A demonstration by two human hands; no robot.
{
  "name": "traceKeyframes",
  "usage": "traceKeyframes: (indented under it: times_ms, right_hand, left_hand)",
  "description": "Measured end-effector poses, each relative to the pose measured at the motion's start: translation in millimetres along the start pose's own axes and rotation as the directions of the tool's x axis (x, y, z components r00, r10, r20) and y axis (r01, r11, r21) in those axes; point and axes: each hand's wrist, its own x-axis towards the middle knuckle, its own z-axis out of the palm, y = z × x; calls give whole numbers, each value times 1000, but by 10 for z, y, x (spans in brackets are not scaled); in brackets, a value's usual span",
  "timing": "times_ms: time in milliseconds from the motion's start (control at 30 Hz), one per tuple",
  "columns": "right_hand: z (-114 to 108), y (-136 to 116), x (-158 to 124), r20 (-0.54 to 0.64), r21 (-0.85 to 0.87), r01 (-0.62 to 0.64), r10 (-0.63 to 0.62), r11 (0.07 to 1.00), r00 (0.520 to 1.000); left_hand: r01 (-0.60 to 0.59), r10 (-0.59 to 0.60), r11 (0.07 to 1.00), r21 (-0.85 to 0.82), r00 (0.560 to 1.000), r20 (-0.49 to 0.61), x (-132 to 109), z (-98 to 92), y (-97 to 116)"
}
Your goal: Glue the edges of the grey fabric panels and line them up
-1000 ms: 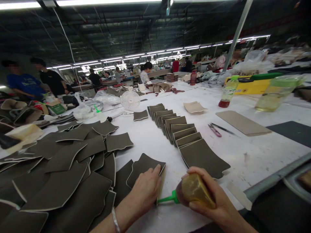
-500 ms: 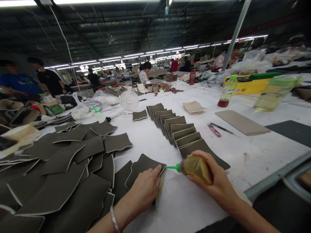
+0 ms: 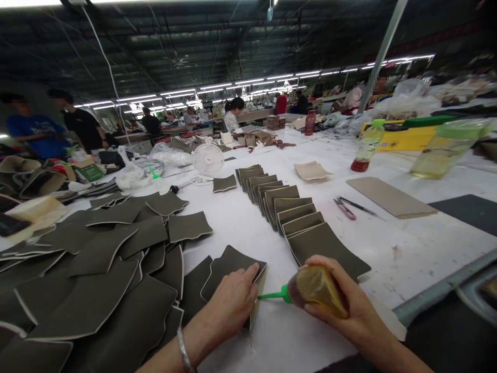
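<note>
Looking down from the head camera, my left hand [image 3: 233, 305] lies palm-down on a dark olive-grey cut fabric piece with a pale edge [image 3: 227, 263], fingers stretched out and pressing near its right edge rather than clasping it. My right hand [image 3: 344, 308] is wrapped tight around an amber plastic squeeze bottle [image 3: 316, 285], held sideways just above the white worktable [image 3: 240, 217], its green nozzle [image 3: 272, 296] pointing at that right edge beside my left fingertips. A heap of matching pieces [image 3: 97, 269] lies to the left, and an overlapped row of them [image 3: 287, 207] runs away behind the bottle.
</note>
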Motion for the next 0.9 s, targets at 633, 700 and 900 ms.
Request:
traceKeyframes:
  times_ms: [633, 700, 900]
  right_hand:
    - [171, -120, -246, -43, 255, -147, 163, 956, 986]
    - [182, -136, -261, -42, 282, -169, 188, 945, 981]
    - [223, -161, -319, -75, 296, -214, 246, 931, 966]
  left_hand:
    - [50, -50, 999, -17, 999, -16, -52, -4, 68]
    - [68, -68, 998, -8, 997, -19, -57, -8, 73]
    - [88, -89, 996, -22, 996, -32, -52, 9, 86]
